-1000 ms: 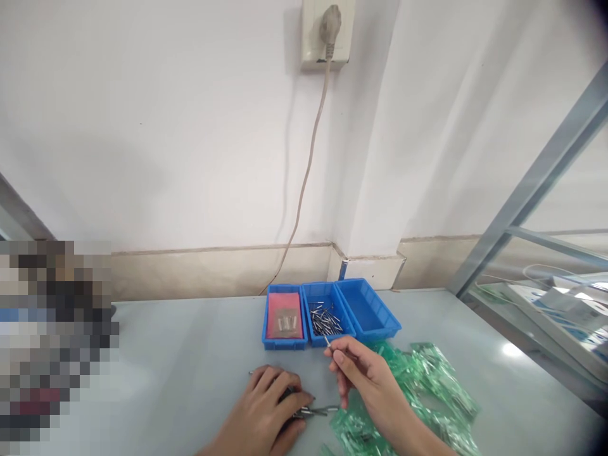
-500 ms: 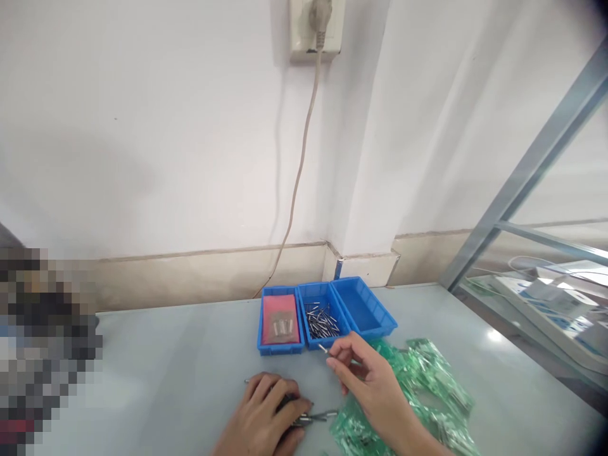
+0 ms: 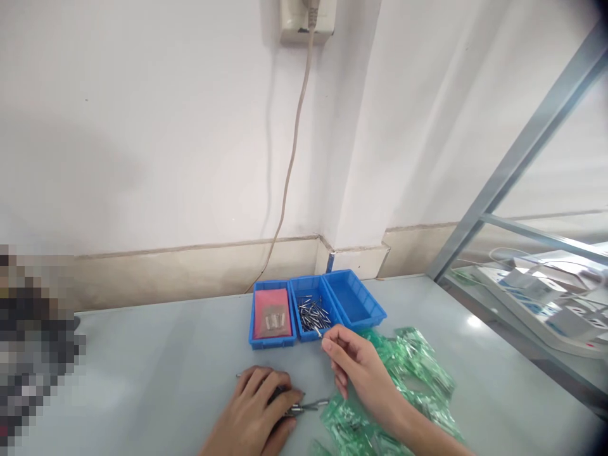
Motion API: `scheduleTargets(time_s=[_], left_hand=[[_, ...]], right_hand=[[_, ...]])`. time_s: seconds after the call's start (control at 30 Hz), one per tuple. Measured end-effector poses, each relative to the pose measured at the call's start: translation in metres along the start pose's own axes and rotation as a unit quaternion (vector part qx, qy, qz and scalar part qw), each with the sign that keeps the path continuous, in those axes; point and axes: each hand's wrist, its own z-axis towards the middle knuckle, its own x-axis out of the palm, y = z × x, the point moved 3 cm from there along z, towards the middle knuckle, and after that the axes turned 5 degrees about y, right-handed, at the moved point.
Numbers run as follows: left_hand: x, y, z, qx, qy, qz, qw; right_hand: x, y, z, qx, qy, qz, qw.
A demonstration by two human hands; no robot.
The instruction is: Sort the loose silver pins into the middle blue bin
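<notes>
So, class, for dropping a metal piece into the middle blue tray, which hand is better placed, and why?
Probably the right hand: its fingertips pinch a slim metal piece close to the middle blue tray. The left hand is farther away, curled over other metal pieces.

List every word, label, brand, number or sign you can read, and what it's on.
None can be read.
White items at far right: dark and blue marks, too small and blurred.
Green bags: no lettering I can make out.
Blue trays, wall socket: none visible.
</notes>
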Motion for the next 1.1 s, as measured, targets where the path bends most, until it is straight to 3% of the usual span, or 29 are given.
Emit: scheduleTargets(time_s=[0.2, 0.27, 0.33, 0.47, 0.57, 0.8, 1.1], left_hand=[[0.001, 0.000, 0.000, 0.002, -0.002, 0.003, 1.000], [0.001, 0.001, 0.000, 0.002, -0.004, 0.002, 1.000], [0.001, 0.002, 0.000, 0.000, -0.006, 0.002, 1.000], [0.002, 0.003, -0.001, -0.009, -0.001, 0.003, 1.000], [0.003, 0.004, -0.003, -0.025, -0.007, 0.003, 1.000], [0.005, 0.006, -0.005, -0.036, -0.024, -0.009, 0.999], [0.005, 0.008, -0.006, -0.046, -0.037, -0.030, 0.998]], right_hand=[[0.000, 0.005, 0.000, -0.003, 0.003, 0.041, 0.999], [-0.002, 0.004, -0.002, -0.022, 0.008, -0.013, 1.000], [-0.003, 0.004, -0.004, -0.061, 0.013, -0.132, 0.989], [0.004, 0.007, -0.011, -0.141, 0.102, -0.382, 0.908], [0.009, 0.010, -0.015, -0.151, 0.156, -0.459, 0.862], [0.015, 0.007, -0.018, -0.156, 0.207, -0.499, 0.827], [0.015, -0.002, -0.016, -0.147, 0.203, -0.535, 0.807]])
